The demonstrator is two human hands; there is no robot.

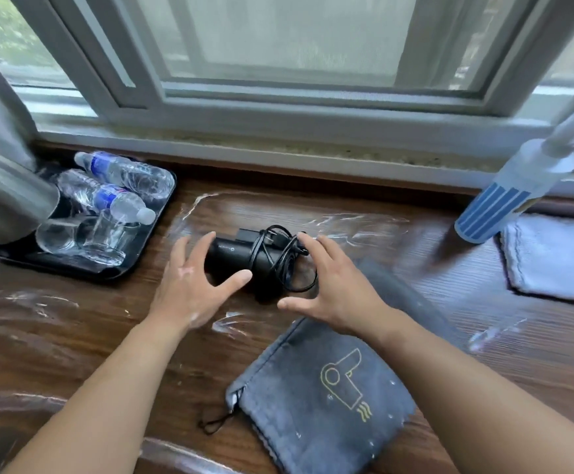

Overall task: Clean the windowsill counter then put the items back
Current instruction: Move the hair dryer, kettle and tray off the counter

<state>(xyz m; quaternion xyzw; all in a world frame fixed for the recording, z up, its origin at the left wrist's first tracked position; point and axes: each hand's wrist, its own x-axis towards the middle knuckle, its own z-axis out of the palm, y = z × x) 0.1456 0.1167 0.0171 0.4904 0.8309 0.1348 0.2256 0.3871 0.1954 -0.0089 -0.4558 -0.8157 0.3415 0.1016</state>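
Observation:
A black hair dryer [241,258] with its cord wrapped round it lies on the wet wooden windowsill counter [73,323], at the middle. My left hand [190,285] is spread at its left end, with the thumb against the body. My right hand [333,282] is spread at its right end, over the cord loops. The fingers of both hands are straight and do not close round it. A grey drawstring bag [319,401] with a yellow hair-dryer drawing lies flat in front of me, under my right forearm.
A black tray [145,234] at the left holds two water bottles lying down and two glasses. A spray bottle [514,196] with blue stripes stands at the right, beside a folded white cloth [555,258]. A curtain hangs at the far left. The window frame runs behind.

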